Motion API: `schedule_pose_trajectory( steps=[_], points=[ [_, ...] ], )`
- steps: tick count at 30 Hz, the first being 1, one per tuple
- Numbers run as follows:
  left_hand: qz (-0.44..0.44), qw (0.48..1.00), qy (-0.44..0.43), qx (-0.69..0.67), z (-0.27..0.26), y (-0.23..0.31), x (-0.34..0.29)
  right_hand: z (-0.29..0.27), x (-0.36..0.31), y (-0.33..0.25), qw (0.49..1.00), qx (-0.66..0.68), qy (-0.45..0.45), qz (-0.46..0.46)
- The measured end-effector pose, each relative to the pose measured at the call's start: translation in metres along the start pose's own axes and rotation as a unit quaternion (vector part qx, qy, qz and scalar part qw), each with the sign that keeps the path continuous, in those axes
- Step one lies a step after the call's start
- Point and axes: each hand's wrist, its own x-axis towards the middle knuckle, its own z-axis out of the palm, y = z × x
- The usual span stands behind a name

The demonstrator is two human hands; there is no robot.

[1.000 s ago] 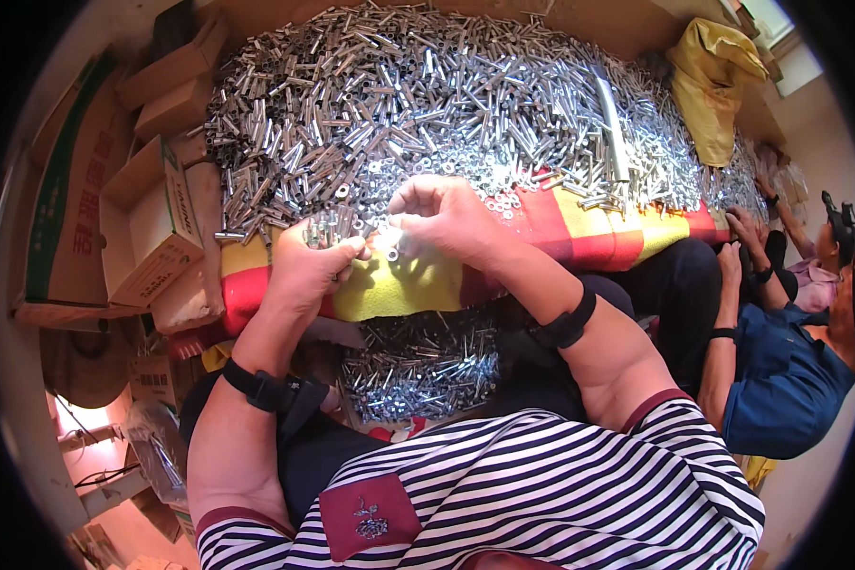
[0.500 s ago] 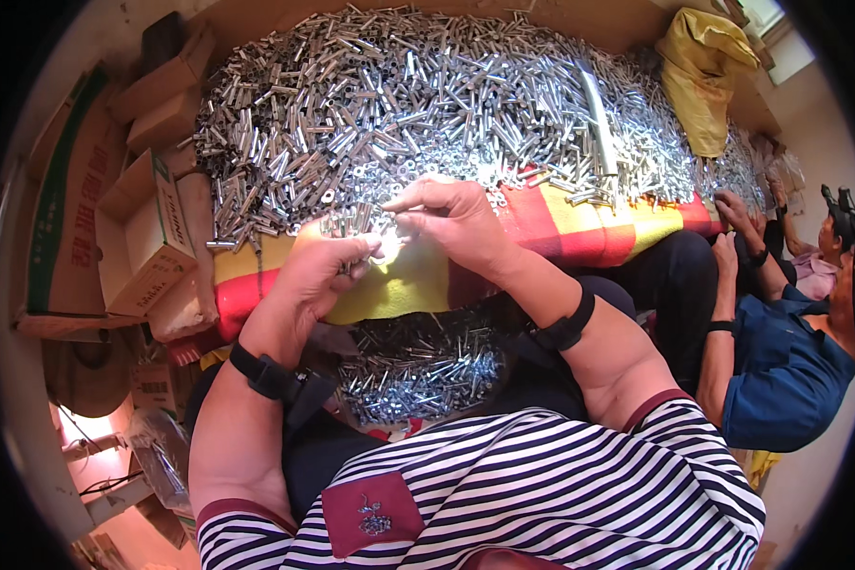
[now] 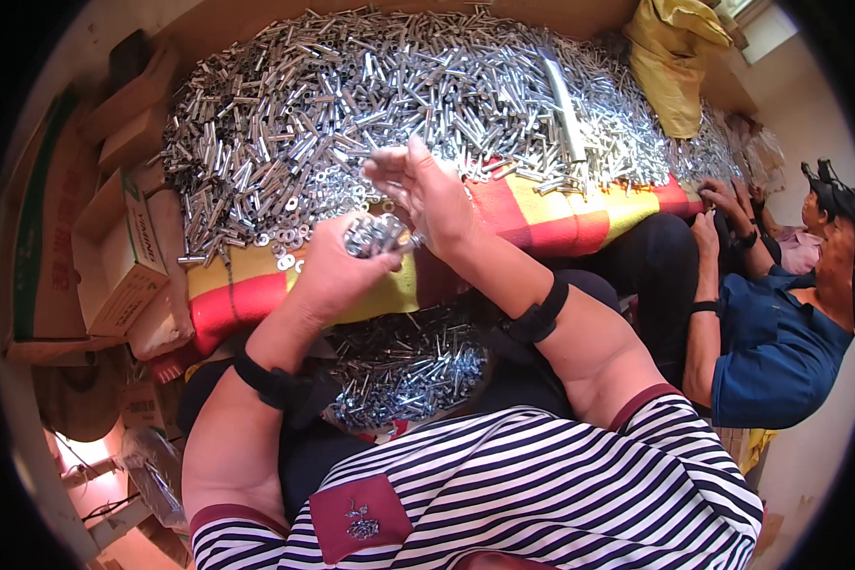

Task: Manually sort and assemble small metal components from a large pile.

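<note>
My left hand (image 3: 328,275) is closed around a bunch of small shiny metal fasteners (image 3: 372,235), their round, nut-like ends showing above the fingers. Just to its right is my right hand (image 3: 432,195), raised with fingers apart and slightly blurred; I see nothing held in it. Beyond both hands spreads a big heap of metal sleeves (image 3: 304,123). Loose washers (image 3: 294,228) lie along its near edge. A red and yellow checked cloth (image 3: 503,214) runs under the near side of the heap. Below my hands, bolts (image 3: 418,380) fill a container at my lap.
Cardboard boxes (image 3: 123,266) stand on the left. A long metal strip (image 3: 565,109) lies on the heap, and a yellow sack (image 3: 674,66) sits at the far right. A co-worker in a blue shirt (image 3: 779,351) works close by on the right, hands at the heap's edge.
My right hand has gone from a pinch beside the bunch to spread fingers. My left hand has turned, bringing the fasteners' ends into sight. The whole view has shifted slightly.
</note>
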Motion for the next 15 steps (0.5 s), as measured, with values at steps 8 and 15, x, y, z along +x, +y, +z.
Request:
schedule_pose_trajectory(
  steps=[8, 15],
  points=[
    [-0.143, 0.944, 0.198, -0.221, -0.023, 0.010, 0.001, 0.039, -0.061, -0.026, 0.993, 0.073, -0.030, -0.084],
    [-0.183, 0.968, -0.090, -0.149, -0.026, 0.006, -0.031, -0.025, -0.031, -0.024, 0.802, -0.565, 0.007, -0.191]
  ],
)
